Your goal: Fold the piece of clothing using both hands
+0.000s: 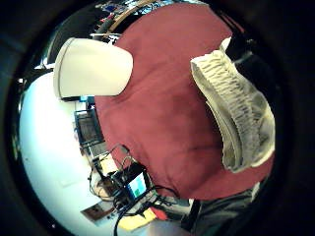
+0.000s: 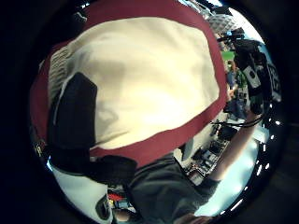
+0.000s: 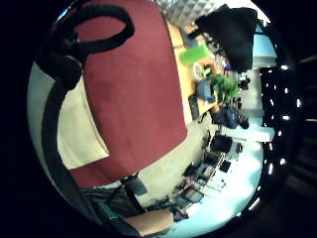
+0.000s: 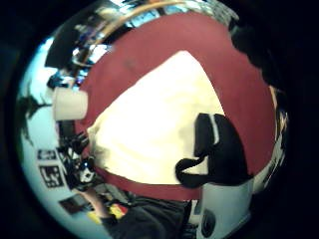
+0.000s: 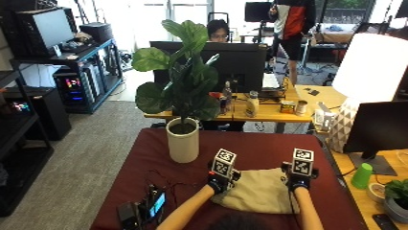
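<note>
A cream garment (image 5: 258,191) lies on the dark red table (image 5: 159,158) in front of the person. My left hand (image 5: 220,182) is at its far left corner and my right hand (image 5: 296,181) at its far right corner. In the left little finger side palm view the ribbed hem (image 1: 236,113) stands lifted close to the palm, and my left hand pinches it. The left thumb (image 2: 74,116) lies over the cloth (image 2: 145,79). The right thumb (image 4: 217,147) curls over the cloth (image 4: 149,124) in the same way. Both palms face back toward the person.
A white pot (image 5: 183,146) with a tall leafy plant stands on the table's far left part, beyond my left hand. Black devices with cables (image 5: 143,208) sit at the near left edge. A monitor (image 5: 379,132) and a green cup (image 5: 361,175) stand on the desk at the right.
</note>
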